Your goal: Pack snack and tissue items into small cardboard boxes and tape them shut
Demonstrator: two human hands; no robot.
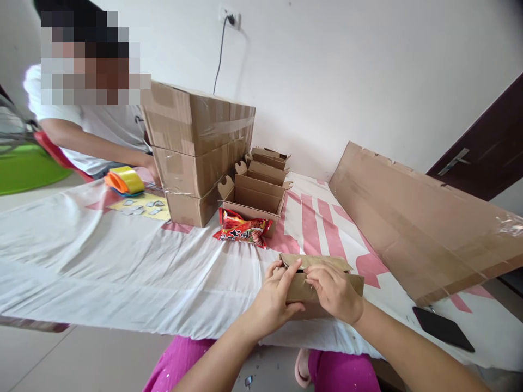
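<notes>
A small brown cardboard box (300, 294) sits at the table's near edge, right in front of me. Its top flaps are partly raised, with a gap between them. My left hand (274, 291) grips the left end, fingers over the top and thumb low on the near side. With bent fingers pressed together, my right hand (333, 288) pinches the edge of the near flap. A red noodle packet (244, 228) leans against the closest of several open cardboard boxes (257, 198) standing in a row beyond my hands.
Taped cartons (177, 169) form a tall stack left of the row. A large cardboard sheet (417, 218) leans at right, near a black phone (443, 328). Tape rolls (125, 181) and small metallic pieces (141, 208) lie by a co-worker's arm (102, 147).
</notes>
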